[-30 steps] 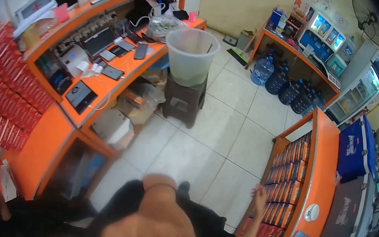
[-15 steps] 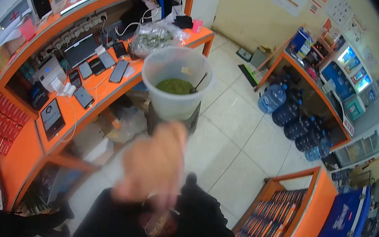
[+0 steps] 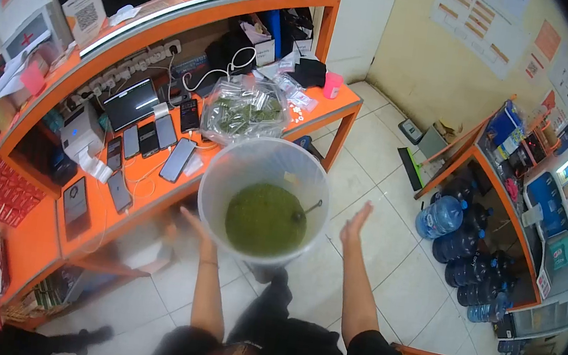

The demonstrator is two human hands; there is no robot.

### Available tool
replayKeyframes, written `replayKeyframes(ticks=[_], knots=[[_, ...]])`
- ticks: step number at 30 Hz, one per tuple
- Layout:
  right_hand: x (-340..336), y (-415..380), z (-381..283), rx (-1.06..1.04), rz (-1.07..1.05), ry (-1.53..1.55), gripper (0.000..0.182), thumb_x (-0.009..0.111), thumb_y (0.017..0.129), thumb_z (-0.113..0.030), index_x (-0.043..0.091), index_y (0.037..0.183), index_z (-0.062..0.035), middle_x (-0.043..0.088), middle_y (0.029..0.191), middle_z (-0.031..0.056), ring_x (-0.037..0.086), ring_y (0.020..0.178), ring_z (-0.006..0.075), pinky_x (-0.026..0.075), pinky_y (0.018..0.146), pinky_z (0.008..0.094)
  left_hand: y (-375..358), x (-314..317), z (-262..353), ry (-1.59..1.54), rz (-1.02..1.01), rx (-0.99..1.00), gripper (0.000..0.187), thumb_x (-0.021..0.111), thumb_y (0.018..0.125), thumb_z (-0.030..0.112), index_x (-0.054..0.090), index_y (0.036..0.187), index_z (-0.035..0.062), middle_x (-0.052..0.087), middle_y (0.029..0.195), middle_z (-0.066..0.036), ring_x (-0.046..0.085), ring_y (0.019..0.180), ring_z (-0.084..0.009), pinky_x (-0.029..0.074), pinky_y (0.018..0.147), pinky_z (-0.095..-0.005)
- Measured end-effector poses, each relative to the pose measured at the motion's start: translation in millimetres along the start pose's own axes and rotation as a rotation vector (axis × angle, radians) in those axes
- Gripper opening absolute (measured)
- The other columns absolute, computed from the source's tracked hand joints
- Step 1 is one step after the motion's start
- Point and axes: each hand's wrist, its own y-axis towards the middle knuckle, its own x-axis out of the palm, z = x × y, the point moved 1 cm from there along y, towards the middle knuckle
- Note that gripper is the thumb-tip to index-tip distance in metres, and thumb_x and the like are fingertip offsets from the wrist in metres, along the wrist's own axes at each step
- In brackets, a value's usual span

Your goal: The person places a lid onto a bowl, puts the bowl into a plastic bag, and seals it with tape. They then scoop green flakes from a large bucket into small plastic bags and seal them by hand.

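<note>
A large translucent plastic bucket [image 3: 217, 169] stands in front of me, holding a green, finely chopped or ground mass [image 3: 260, 228]. A dark spoon or ladle [image 3: 299, 216] lies in the green mass, its handle leaning toward the right wall. My left hand [image 3: 199, 229] is low by the bucket's left side, fingers stretched out, partly against the desk's shadow. On the other side, my right hand [image 3: 357, 222] is raised apart from the bucket with fingers extended. Neither hand holds anything. A clear plastic bag with green leafy contents [image 3: 246, 109] lies just behind the bucket.
An orange desk [image 3: 44, 222] on the left carries several phones [image 3: 176, 161], cables, a laptop [image 3: 130, 103] and a pink cup [image 3: 333, 85]. Several large water bottles [image 3: 441, 217] line the right. A broom [image 3: 410, 168] lies on the tiled floor. Dark-clothed legs [image 3: 58, 343] show at lower left.
My hands, blurred together before my body earlier, are now spread on either side of the bucket. The view has moved closer over the bucket, showing more of the green mass.
</note>
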Motion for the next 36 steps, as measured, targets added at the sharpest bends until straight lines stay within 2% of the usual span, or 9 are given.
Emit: replayKeyframes(ticks=[3, 6, 10, 13, 18, 21, 24, 29, 36], knots=[[64.7, -43.2, -46.3, 0.534, -0.612, 0.036, 0.086, 0.032, 0.093, -0.066, 0.024, 0.148, -0.0011, 0.021, 0.156, 0.0114, 0.02, 0.143, 0.025, 0.02, 0.115, 0.04, 8.2, -3.4, -12.3, -0.027, -0.12, -0.136, 0.086, 0.032, 0.092, 0.069, 0.012, 0.153, 0.0121, 0.01, 0.159, -0.007, 0.014, 0.146, -0.0241, 0.011, 0.117, -0.0388], [65.9, 5.9, 26.4, 0.657, -0.552, 0.249, 0.082, 0.031, 0.094, -0.065, 0.034, 0.145, -0.0007, 0.03, 0.152, 0.0138, 0.028, 0.139, 0.0297, 0.027, 0.112, 0.0424, 4.0, -17.2, -15.0, 0.003, -0.193, -0.221, 0.085, 0.032, 0.093, 0.068, 0.012, 0.153, 0.0109, 0.01, 0.159, -0.007, 0.013, 0.146, -0.0241, 0.011, 0.117, -0.0383], [63.2, 22.4, 23.1, 0.341, -0.856, -0.36, 0.081, 0.032, 0.094, -0.065, 0.039, 0.142, -0.0005, 0.036, 0.149, 0.0145, 0.035, 0.134, 0.0292, 0.028, 0.111, 0.0399, 9.0, -10.6, -17.6, 0.051, -0.224, -0.252, 0.085, 0.032, 0.094, 0.066, 0.011, 0.153, 0.0094, 0.01, 0.159, -0.008, 0.012, 0.146, -0.0241, 0.011, 0.117, -0.0376], [70.6, 68.7, 28.4, 0.355, -0.392, -0.181, 0.069, 0.034, 0.098, -0.057, 0.032, 0.147, -0.0093, 0.038, 0.148, 0.0101, 0.041, 0.13, 0.0216, 0.033, 0.108, 0.0316, 4.6, -13.5, -13.7, 0.077, -0.218, -0.264, 0.084, 0.032, 0.094, 0.065, 0.011, 0.152, 0.0083, 0.01, 0.159, -0.009, 0.011, 0.146, -0.0241, 0.011, 0.118, -0.0372], [115.7, 65.0, 26.9, 0.599, -0.994, -0.263, 0.057, 0.049, 0.097, -0.041, 0.042, 0.143, -0.0075, 0.048, 0.139, 0.011, 0.045, 0.125, 0.0169, 0.034, 0.105, 0.0323, -35.7, -11.5, -6.9, 0.15, -0.181, -0.244, 0.083, 0.032, 0.095, 0.064, 0.011, 0.152, 0.0064, 0.01, 0.159, -0.01, 0.009, 0.146, -0.0241, 0.012, 0.118, -0.0364], [138.5, 118.4, 16.1, 0.233, -0.844, -0.688, 0.031, 0.051, 0.098, -0.028, 0.07, 0.102, -0.0042, 0.066, 0.08, 0.0024, 0.058, 0.071, 0.0126, 0.047, 0.067, 0.0283, -48.6, 14.3, -0.5, 0.205, -0.238, -0.278, 0.083, 0.032, 0.096, 0.062, 0.011, 0.152, 0.0052, 0.01, 0.159, -0.01, 0.009, 0.146, -0.0241, 0.012, 0.118, -0.0359], [199.1, 176.9, 21.5, -0.145, -0.786, -0.524, 0.035, 0.051, 0.098, -0.024, 0.058, 0.072, -0.0021, 0.057, 0.065, 0.0019, 0.049, 0.06, 0.0095, 0.042, 0.056, 0.0262, -67.7, 32.2, 9.1, 0.25, -0.16, -0.228, 0.082, 0.032, 0.097, 0.061, 0.011, 0.152, 0.0041, 0.01, 0.159, -0.011, 0.008, 0.146, -0.0241, 0.012, 0.118, -0.0354], [342.0, 117.0, -72.1, -0.103, -1.206, -0.289, 0.022, 0.056, 0.097, -0.019, 0.063, 0.091, 0.0003, 0.064, 0.08, 0.003, 0.059, 0.07, 0.0075, 0.046, 0.06, 0.0218, -113.5, -5.9, -18.1, 0.282, 0.433, -0.127, 0.068, 0.037, 0.098, 0.054, 0.037, 0.144, 0.0047, 0.044, 0.144, -0.012, 0.042, 0.131, -0.0236, 0.029, 0.112, -0.0362], [487.3, -28.9, -34.2, -0.53, -2.161, -0.186, 0.029, 0.068, 0.081, -0.017, 0.065, 0.106, -0.0006, 0.07, 0.095, 0.0146, 0.068, 0.085, 0.0279, 0.054, 0.074, 0.0364, -264.2, -3.0, -80.6, 0.269, 0.691, -0.019, 0.069, 0.041, 0.097, 0.054, 0.03, 0.148, 0.0077, 0.038, 0.148, -0.015, 0.036, 0.136, -0.0297, 0.025, 0.113, -0.0424]])
